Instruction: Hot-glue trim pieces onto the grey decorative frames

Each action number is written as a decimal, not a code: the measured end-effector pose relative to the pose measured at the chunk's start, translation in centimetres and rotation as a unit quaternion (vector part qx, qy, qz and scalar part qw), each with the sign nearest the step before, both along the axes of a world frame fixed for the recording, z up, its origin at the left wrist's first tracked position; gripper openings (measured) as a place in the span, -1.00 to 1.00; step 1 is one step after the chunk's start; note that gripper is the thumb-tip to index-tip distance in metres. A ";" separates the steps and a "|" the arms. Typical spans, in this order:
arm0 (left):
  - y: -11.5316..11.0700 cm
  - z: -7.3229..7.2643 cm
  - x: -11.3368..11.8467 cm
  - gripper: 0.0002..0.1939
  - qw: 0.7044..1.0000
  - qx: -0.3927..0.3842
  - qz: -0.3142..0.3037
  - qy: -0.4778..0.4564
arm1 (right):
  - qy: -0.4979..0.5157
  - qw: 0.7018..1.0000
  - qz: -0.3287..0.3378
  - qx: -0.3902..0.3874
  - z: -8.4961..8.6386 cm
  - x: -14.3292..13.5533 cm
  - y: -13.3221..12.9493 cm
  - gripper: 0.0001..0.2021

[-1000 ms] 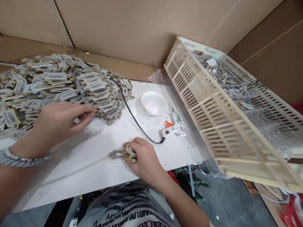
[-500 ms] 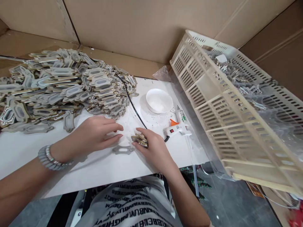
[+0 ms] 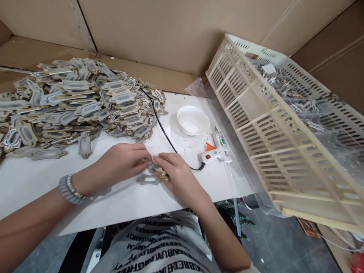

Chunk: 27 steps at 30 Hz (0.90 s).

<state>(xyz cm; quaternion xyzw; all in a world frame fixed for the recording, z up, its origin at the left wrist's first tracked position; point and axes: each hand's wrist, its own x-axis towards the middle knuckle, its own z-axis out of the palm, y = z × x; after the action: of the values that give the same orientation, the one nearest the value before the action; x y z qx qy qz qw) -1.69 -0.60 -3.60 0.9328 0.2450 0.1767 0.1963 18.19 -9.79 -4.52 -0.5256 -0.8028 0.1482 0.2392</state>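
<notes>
My right hand point(image 3: 180, 175) is wrapped round a small stack of ornate frame-shaped pieces point(image 3: 162, 173) above the white table. My left hand point(image 3: 127, 160) meets it at the stack's left end, its fingertips pinched together; what lies between them is too small to make out. Just below the fingertips, one grey piece with an oblong opening point(image 3: 149, 179) lies flat on the table. A large heap of similar pieces point(image 3: 85, 108) covers the table's left and back part.
A white bowl point(image 3: 193, 120) stands behind my right hand. Right of it lies a white glue gun point(image 3: 214, 154) with a black cable point(image 3: 163, 131). A cream plastic crate point(image 3: 273, 140) holding bagged metal parts leans along the right side. Cardboard walls point(image 3: 159, 34) stand behind.
My left hand has moved right and its fingers have closed at the stack. My right hand has shifted slightly left with the pieces. More cable shows beside the glue gun.
</notes>
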 end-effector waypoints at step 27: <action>-0.4 -0.6 0.6 -0.63 0.996 -0.075 0.033 0.020 | 0.437 0.859 -0.253 -0.087 0.5 0.0 0.8 -0.87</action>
<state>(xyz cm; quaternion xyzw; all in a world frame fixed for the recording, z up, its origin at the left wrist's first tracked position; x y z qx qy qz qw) -1.08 -0.98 -4.21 0.9103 0.2919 0.1454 0.2551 18.15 -8.97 -4.01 -0.6107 -0.4388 0.3665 0.5479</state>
